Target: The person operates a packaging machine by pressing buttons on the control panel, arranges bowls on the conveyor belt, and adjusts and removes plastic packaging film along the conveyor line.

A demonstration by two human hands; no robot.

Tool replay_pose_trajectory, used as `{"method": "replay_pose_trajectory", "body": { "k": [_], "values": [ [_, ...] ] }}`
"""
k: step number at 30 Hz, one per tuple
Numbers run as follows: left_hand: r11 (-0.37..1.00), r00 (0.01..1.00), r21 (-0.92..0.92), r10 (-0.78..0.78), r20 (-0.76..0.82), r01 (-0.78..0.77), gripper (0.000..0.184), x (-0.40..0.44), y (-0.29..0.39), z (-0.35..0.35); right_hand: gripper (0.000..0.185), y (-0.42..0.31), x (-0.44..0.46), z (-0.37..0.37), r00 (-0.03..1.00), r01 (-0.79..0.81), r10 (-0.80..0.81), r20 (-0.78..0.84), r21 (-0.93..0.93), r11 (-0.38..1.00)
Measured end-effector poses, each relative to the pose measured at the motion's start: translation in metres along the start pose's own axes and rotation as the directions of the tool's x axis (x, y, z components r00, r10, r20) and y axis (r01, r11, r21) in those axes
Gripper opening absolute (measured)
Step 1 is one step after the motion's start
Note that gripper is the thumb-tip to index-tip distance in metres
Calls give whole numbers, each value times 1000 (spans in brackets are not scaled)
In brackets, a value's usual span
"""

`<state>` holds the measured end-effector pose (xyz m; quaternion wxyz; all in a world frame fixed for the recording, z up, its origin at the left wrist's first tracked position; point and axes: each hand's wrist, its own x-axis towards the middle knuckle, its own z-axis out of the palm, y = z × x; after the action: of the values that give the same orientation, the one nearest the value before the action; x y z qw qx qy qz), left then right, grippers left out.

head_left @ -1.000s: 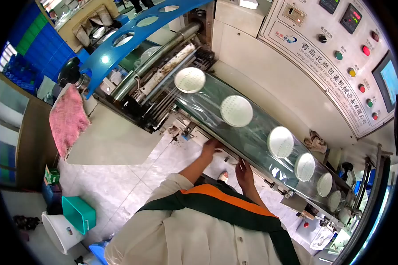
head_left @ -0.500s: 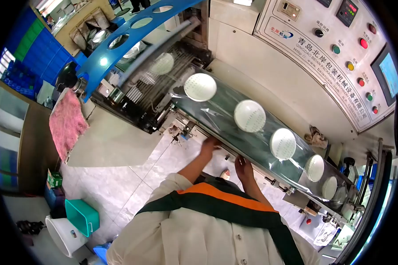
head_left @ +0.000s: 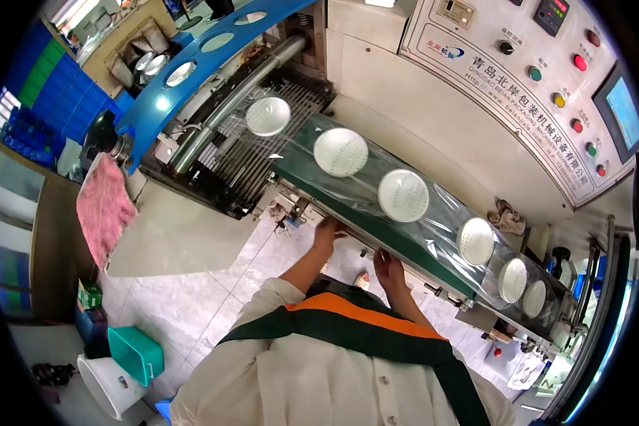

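Observation:
White round dishes with faint green print lie in a row under clear film; one (head_left: 403, 195) is midway along the green belt (head_left: 376, 231). Another dish (head_left: 268, 116) rests on the slatted metal section at the upper left. Near the belt's front edge, my left hand (head_left: 326, 236) has its fingers apart and holds nothing visible. My right hand (head_left: 389, 271) is by the same edge, farther right, fingers stretched upward with nothing visible in them. The belt's rim partly hides the fingertips of both hands.
Behind the belt stands a control panel (head_left: 525, 106) with buttons and a screen. A metal roller (head_left: 227, 106) and blue perforated plate (head_left: 192, 67) are upper left. A pink cloth (head_left: 105, 213) hangs at the left; a green bin (head_left: 135, 353) and white bucket (head_left: 110, 387) stand on the floor.
The film-covered dishes have shifted down and right along the belt, and one now shows on the slatted section. The roller area at the upper left has changed position. My hands have barely moved.

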<state>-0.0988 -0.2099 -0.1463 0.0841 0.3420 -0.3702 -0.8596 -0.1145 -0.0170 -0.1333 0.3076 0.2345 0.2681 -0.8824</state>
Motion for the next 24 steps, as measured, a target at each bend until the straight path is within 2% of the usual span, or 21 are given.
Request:
{"method": "replay_pose_trajectory", "body": {
  "k": [1,2,3,4,6,7,9,10,12,13,15,17,20,21,22,23,24],
  "values": [
    [997,997,-5,73,-19,-73,23,4,6,-6,13,0,3,-5,994,57,-59,-90,-25,998],
    [995,997,50,82,-11,-82,24,8,6,-6,12,-3,5,-11,977,110,-118,-179,-57,992],
    [991,996,103,91,-5,-90,24,8,7,-4,9,-12,0,-19,986,130,-138,-92,-89,988],
    [993,998,97,58,15,-59,24,4,2,0,8,-18,-2,-26,984,154,-158,-88,-45,987],
    [998,1000,67,17,10,-17,24,-9,-8,14,6,-23,-15,-26,970,199,-193,-146,28,980],
    [998,999,56,12,35,-14,24,-10,-16,15,11,-21,-13,-38,960,225,-227,-162,-35,974],
    [984,988,122,-138,66,129,23,-22,-10,24,16,-20,-17,-32,983,142,-137,-122,32,989],
    [975,979,179,-154,132,130,23,-27,-9,22,17,-17,-16,-29,991,62,-60,-123,14,998],
    [987,991,131,-102,86,90,23,-16,-8,12,16,-7,-11,-12,994,-38,37,-101,-4,999],
    [995,998,92,-50,44,45,23,-8,-5,5,16,-6,-4,-12,994,-39,38,-101,-3,999],
    [996,996,28,84,-11,-83,20,-6,13,-1,14,0,10,-20,995,90,-90,32,-1,996],
    [991,999,127,38,14,-40,21,-1,7,-1,13,-15,-6,-21,981,130,-143,-130,-107,986],
    [998,996,57,-17,88,12,25,-7,-17,7,13,-23,-14,-44,983,169,-173,-54,-69,983],
    [998,996,55,-10,86,5,25,-11,-21,10,14,-22,-17,-42,977,170,-172,-125,-33,985],
    [995,991,83,-72,113,63,25,-14,-24,12,14,-23,-16,-38,966,173,-170,-193,3,985],
    [986,981,111,-137,139,122,26,-17,-24,15,14,-22,-16,-31,968,172,-169,-187,-1,985],
    [983,980,117,-157,124,143,24,-17,-23,15,14,-18,-18,-23,985,99,-103,-135,-31,995]
  ]
}}
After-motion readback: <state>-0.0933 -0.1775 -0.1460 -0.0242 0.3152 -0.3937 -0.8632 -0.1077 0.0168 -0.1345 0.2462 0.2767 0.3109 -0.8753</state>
